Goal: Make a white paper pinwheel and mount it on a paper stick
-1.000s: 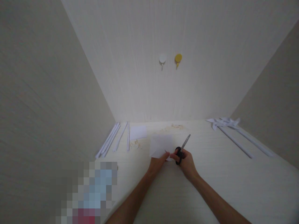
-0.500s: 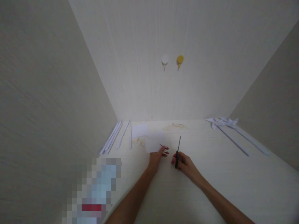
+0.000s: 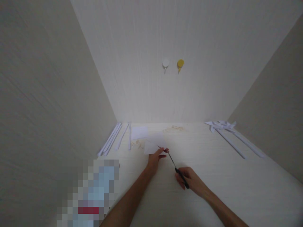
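A square sheet of white paper [image 3: 149,148] is pinched at its right edge by my left hand [image 3: 155,158], thumb on top. A dark slit or line shows in the sheet near the thumb. In my right hand [image 3: 190,179] are scissors [image 3: 181,176] with black handles, fingers wrapped round them. Their thin metal blades point up and left, and the tips reach the fingertips of my left hand at the paper's edge. Whether the blades touch the paper I cannot tell. Another white sheet [image 3: 139,132] lies flat behind it on the pale table [image 3: 213,189].
Several rolled paper sticks [image 3: 110,139] lie at the left. Paper pinwheels [image 3: 221,125] on paper sticks [image 3: 230,143] lie at the back right. Tan, thin loops [image 3: 177,128] form small heaps. A white hook [image 3: 165,63] and a yellow hook [image 3: 180,63] are on the wall.
The scissors have swung from pointing upward to pointing up-left, their tips now at the left hand. My right hand has moved slightly down; the held paper has tilted.
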`<state>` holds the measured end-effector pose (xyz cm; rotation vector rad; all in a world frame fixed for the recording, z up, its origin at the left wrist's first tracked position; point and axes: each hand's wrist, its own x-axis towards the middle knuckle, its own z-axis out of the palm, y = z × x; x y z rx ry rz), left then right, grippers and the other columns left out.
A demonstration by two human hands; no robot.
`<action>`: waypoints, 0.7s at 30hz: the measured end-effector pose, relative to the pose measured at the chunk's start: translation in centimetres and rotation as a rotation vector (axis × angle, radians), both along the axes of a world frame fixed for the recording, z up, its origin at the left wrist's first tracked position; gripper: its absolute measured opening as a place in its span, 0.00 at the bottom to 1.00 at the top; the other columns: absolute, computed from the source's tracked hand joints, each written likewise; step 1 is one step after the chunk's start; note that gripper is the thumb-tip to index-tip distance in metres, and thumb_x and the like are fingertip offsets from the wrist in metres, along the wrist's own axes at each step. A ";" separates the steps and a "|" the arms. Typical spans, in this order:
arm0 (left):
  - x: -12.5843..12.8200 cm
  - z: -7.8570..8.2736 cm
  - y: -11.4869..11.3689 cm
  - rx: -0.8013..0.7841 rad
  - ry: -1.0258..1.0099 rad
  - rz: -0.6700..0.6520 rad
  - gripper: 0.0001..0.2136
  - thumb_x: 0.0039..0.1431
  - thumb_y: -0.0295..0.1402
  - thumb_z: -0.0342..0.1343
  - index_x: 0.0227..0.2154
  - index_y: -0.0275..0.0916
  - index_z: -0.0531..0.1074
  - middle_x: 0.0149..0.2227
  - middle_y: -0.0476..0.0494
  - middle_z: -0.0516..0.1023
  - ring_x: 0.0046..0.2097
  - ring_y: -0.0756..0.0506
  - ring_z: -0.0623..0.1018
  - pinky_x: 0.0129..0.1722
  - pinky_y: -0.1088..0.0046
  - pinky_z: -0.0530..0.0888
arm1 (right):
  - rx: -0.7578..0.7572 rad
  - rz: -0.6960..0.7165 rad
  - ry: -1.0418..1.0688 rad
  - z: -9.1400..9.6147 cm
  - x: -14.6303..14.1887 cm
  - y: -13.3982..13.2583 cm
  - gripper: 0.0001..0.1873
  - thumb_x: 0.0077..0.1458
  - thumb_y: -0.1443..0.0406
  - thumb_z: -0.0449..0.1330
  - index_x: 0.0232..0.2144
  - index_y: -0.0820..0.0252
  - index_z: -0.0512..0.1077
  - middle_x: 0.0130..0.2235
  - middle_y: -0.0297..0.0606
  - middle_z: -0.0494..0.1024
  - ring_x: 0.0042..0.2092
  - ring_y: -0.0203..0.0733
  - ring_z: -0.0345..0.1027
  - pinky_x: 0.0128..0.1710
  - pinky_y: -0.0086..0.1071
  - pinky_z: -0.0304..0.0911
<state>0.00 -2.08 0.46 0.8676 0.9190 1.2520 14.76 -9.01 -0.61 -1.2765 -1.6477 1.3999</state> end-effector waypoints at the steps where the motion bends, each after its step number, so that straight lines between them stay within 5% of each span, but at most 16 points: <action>1: 0.0 0.0 0.0 -0.007 -0.009 0.003 0.07 0.42 0.33 0.55 0.24 0.34 0.71 0.27 0.44 0.75 0.31 0.48 0.74 0.27 0.76 0.69 | -0.013 -0.007 -0.004 -0.1 0.0 0.0 0.22 0.47 0.52 0.52 0.12 0.60 0.58 0.12 0.28 0.58 0.16 0.29 0.50 0.16 0.25 0.46; 21: 0.3 0.0 0.2 -0.028 -0.029 0.035 0.05 0.39 0.31 0.55 0.20 0.33 0.70 0.22 0.45 0.75 0.26 0.49 0.74 0.23 0.77 0.68 | -0.111 -0.031 -0.018 0.1 -0.2 0.3 0.23 0.44 0.49 0.53 0.11 0.59 0.57 0.11 0.28 0.58 0.14 0.29 0.49 0.15 0.26 0.45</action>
